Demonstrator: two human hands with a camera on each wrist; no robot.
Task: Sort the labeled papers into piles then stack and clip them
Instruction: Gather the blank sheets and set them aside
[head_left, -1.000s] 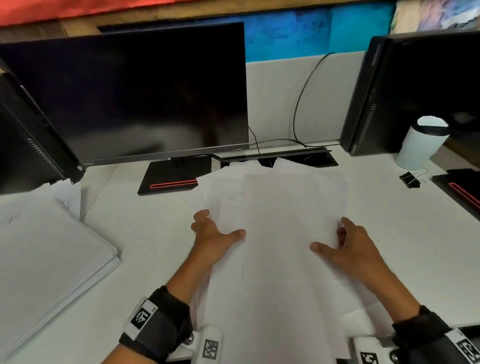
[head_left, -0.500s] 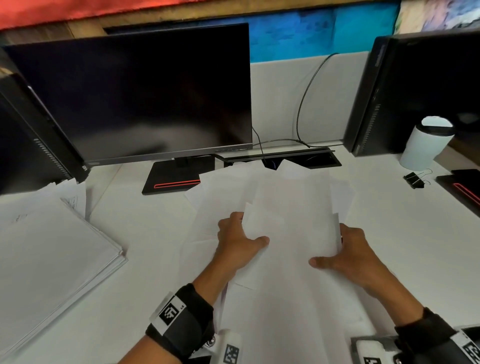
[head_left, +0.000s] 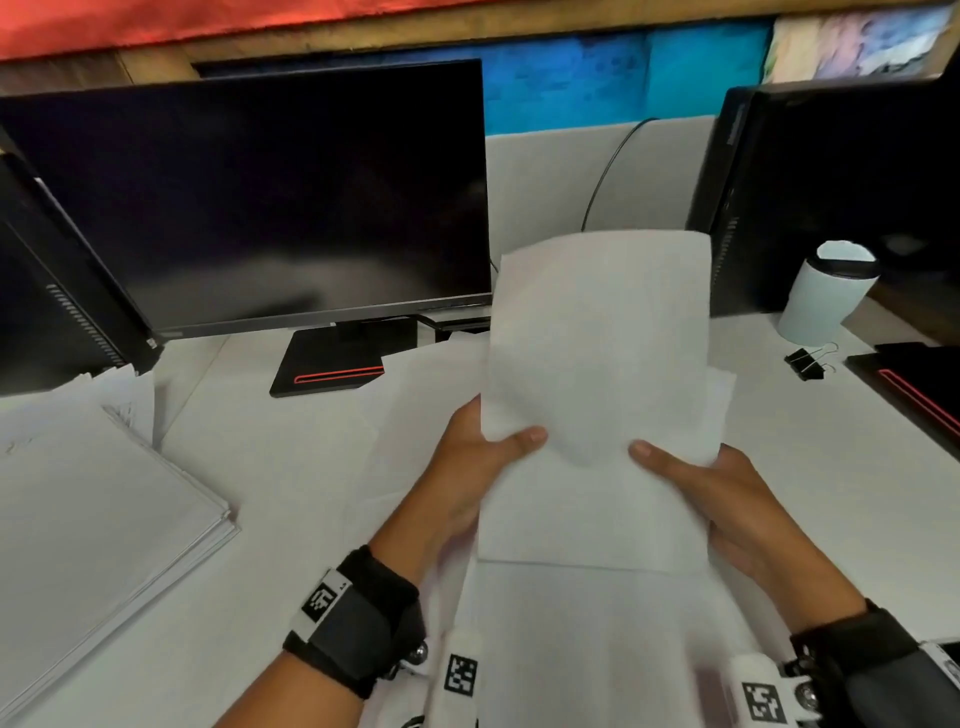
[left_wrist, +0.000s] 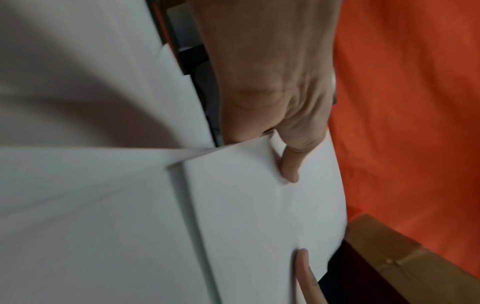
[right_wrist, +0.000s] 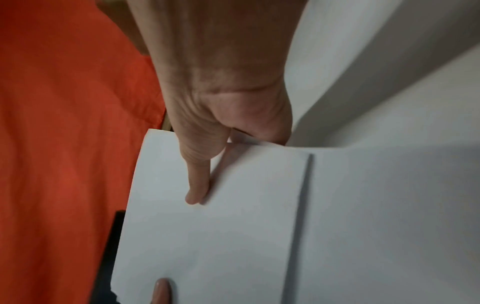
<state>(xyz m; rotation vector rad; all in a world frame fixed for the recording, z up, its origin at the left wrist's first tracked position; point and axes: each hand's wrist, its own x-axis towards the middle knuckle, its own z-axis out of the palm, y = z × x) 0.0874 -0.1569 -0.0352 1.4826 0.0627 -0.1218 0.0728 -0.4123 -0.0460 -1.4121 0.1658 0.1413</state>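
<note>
Pile (head_left: 93, 519): squared sheets, lay at the desk's left, untouched.
Left hand (head_left: 467, 467): pinched the sheaf's left edge, thumb on the face, fingers behind.
Sheaf (head_left: 597, 389): white sheets, held raised and tilted over the loose papers (head_left: 405, 415) on the desk (head_left: 831, 493); no label was legible.
Right hand (head_left: 727, 499): pinched the right edge likewise, thumb on top.
Clip (head_left: 807, 360): black binder type, lay far right beside the cup (head_left: 826, 296), well apart from the sheaf.
Handling note (judgement): the step appeared to be gathering; grips should stay light, edges be tapped on the desk until flush, and stray sheets be checked before clipping.
</note>
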